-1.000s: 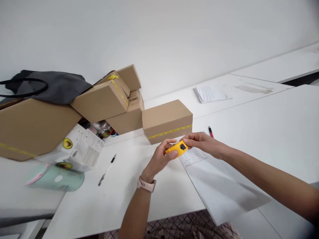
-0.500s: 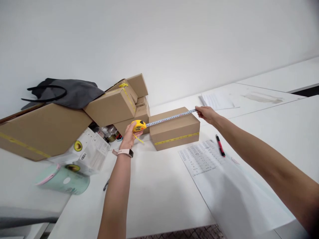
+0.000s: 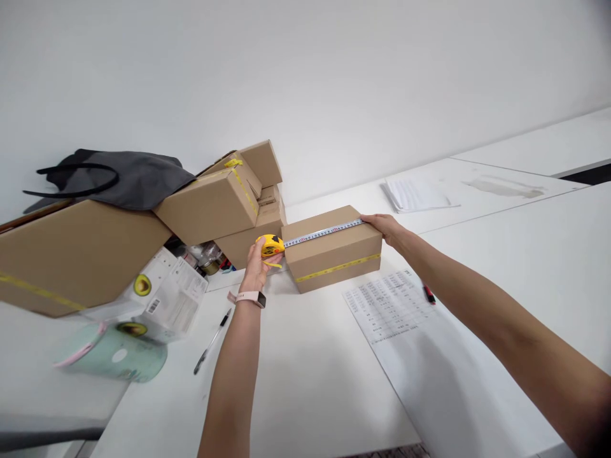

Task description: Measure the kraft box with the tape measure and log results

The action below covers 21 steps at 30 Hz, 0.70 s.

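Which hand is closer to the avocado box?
Left. The left hand is right of the avocado box; the right hand is farther right, at the end of the measuring tape.

1, 2, 3 on tape blade [image 3: 324, 233]; sheet [image 3: 434, 369] (illegible)

Pale pink watchband [image 3: 245, 296], dark rectangular screen [image 3: 261, 299]

Yellow tape measure [image 3: 270, 245], brown box [image 3: 333, 253] (yellow-striped)
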Available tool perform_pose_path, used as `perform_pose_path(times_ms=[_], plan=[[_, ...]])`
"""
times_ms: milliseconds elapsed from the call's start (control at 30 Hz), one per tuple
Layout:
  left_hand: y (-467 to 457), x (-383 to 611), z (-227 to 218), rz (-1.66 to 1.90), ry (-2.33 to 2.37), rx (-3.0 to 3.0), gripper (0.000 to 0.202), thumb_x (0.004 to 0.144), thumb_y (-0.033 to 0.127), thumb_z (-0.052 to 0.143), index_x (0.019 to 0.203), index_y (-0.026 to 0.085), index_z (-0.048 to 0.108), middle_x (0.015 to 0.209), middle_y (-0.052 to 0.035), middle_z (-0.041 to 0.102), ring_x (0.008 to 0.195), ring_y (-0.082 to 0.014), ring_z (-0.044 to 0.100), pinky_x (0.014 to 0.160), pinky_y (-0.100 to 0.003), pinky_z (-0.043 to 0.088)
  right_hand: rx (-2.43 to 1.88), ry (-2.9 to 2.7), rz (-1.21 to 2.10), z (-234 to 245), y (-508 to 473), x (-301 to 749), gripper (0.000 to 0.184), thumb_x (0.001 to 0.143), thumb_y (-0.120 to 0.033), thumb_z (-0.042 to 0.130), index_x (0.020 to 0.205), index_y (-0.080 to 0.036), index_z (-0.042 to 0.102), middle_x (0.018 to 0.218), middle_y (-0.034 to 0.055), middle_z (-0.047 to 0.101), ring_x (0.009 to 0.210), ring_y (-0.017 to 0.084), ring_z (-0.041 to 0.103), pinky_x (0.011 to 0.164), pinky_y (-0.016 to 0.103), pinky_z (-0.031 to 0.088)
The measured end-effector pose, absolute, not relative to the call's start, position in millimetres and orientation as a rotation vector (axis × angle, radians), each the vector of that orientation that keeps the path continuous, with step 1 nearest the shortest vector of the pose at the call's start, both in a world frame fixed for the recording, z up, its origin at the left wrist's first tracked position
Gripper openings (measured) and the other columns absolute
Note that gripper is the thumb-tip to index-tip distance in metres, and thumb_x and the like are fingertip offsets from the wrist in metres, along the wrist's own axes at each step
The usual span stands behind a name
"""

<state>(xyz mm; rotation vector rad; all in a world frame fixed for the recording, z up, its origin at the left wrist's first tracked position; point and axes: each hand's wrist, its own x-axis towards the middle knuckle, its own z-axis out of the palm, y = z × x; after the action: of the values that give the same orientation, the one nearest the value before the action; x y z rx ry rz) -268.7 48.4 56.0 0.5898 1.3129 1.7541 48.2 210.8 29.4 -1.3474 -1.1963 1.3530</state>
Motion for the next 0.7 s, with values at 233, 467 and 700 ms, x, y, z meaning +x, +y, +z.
perform_pose_path(times_ms=[233,467,700], plan=[[48.4,-269.6,54.4,1.737,1.316,0.580,0.039,0.085,0.040,0.072,0.113,0.014,0.062,0.095,-0.0101,0.073,0.082,-0.0263,0.076,0.079,-0.039,0.063,-1.421,-1.177,1.233,33.1,208.6,46.0,0.031,0.068,-0.036,0.084,0.067,-0.019,0.058,0.074,0.0065,0.065,0.069,0.017,0.057,0.053,0.029,0.042],[45.9,-271.1,60.0,1.726,1.352,0.557,0.046,0.082,0.039,0.076,0.118,0.015,0.061,0.094,-0.0097,0.074,0.080,-0.0250,0.076,0.076,-0.037,0.063,-1.436,-1.190,1.209,35.0,206.5,46.4,0.037,0.065,-0.037,0.085,0.061,-0.021,0.052,0.068,0.0030,0.060,0.065,0.016,0.051,0.053,0.029,0.039],[42.1,-275.0,59.9,1.676,1.420,0.580,0.050,0.077,0.044,0.079,0.112,0.013,0.063,0.087,-0.0099,0.074,0.063,-0.0223,0.073,0.065,-0.037,0.063,-1.445,-1.208,1.203,34.5,206.8,46.7,0.038,0.067,-0.038,0.085,0.061,-0.021,0.052,0.068,0.0033,0.060,0.064,0.016,0.051,0.053,0.029,0.039]])
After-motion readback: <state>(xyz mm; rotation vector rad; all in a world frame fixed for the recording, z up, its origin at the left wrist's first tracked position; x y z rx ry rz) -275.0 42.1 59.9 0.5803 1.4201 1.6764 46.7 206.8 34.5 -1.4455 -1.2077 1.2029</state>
